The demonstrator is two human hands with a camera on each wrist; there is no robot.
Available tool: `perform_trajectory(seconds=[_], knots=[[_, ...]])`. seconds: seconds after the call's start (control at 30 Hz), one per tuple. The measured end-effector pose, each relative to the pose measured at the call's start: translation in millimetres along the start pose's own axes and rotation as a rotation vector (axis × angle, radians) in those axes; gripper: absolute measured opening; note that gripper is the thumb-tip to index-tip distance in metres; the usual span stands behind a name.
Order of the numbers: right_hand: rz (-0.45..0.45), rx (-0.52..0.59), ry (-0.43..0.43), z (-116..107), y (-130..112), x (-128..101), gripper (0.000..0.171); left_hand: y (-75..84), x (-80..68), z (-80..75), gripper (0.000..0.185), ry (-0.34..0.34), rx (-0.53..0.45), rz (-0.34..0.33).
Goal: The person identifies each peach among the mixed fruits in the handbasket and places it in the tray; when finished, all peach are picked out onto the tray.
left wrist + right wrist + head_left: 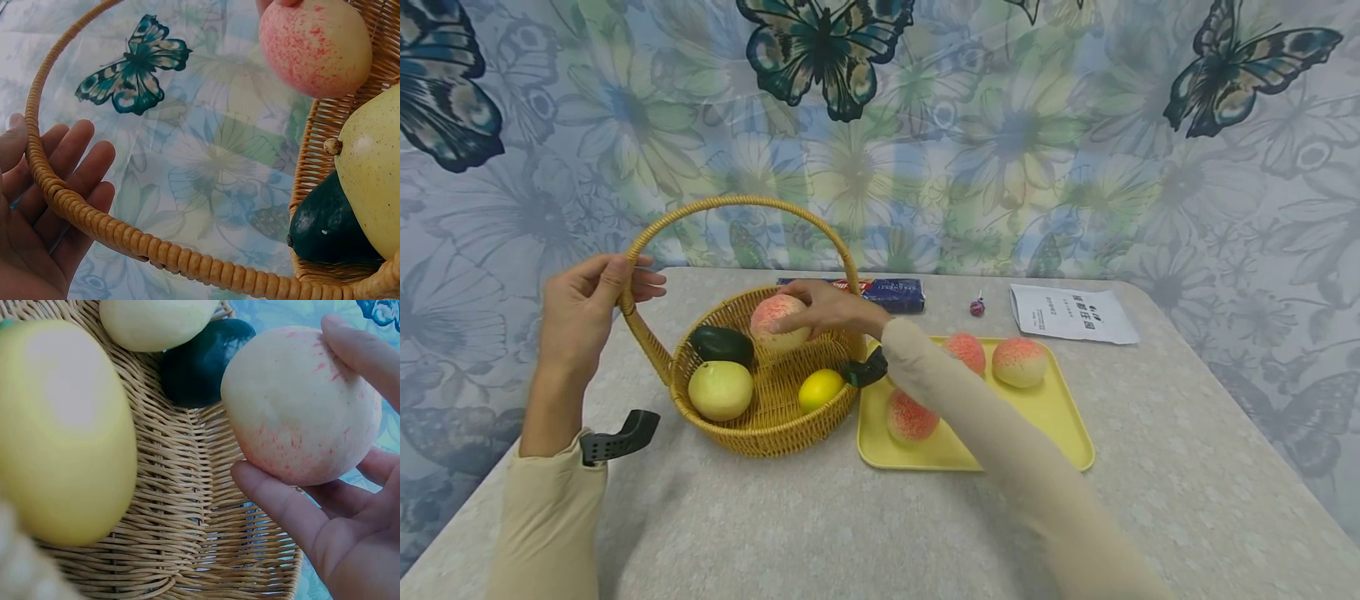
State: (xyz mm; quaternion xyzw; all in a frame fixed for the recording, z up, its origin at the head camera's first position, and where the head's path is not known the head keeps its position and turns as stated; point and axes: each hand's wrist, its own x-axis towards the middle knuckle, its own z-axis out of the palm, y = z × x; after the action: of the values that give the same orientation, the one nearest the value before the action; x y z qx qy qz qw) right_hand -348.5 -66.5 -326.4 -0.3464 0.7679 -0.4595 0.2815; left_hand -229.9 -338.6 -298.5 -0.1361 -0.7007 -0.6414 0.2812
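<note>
My right hand (pixel 835 308) grips a pink-and-cream peach (pixel 778 322) between thumb and fingers, above the back part of a wicker basket (pixel 767 433). The right wrist view shows the peach (pixel 300 406) held clear of the weave. On the left, my left hand (pixel 580 304) holds the basket's arched handle (pixel 156 247) between the thumb and loosely extended fingers. Inside the basket lie a dark green fruit or vegetable (pixel 722 346), a pale yellow-green round fruit (pixel 721 390) and a yellow lemon-like fruit (pixel 821 390).
Right of the basket, a yellow tray (pixel 1052 442) carries more peaches (pixel 1019 362), partly behind my right arm. Behind stand a blue spaghetti box (pixel 895 293), a small wrapped lollipop (pixel 977 306) and a white printed packet (pixel 1075 314). A butterfly-patterned cloth (pixel 925 167) hangs beyond the table.
</note>
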Motion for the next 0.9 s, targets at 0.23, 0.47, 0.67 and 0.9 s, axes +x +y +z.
perform_trajectory(seconds=[0.23,0.47,0.67,0.9], knots=[[-0.03,-0.009,-0.014,2.1,3.4,-16.1,0.06,0.3,-0.9,1.1,0.033,0.001,0.016,-0.006],[-0.085,-0.06,0.003,3.8,5.9,-29.2,0.053,-0.6,0.2,-0.4,0.033,-0.004,0.019,0.009],[-0.084,-0.006,-0.002,2.5,6.6,-39.3,0.051,-1.9,0.0,-1.2,0.032,-0.007,0.016,0.016],[-0.058,-0.002,0.04,0.5,6.5,-54.8,0.052,-1.6,-0.2,-0.8,0.032,-0.006,0.006,0.011]])
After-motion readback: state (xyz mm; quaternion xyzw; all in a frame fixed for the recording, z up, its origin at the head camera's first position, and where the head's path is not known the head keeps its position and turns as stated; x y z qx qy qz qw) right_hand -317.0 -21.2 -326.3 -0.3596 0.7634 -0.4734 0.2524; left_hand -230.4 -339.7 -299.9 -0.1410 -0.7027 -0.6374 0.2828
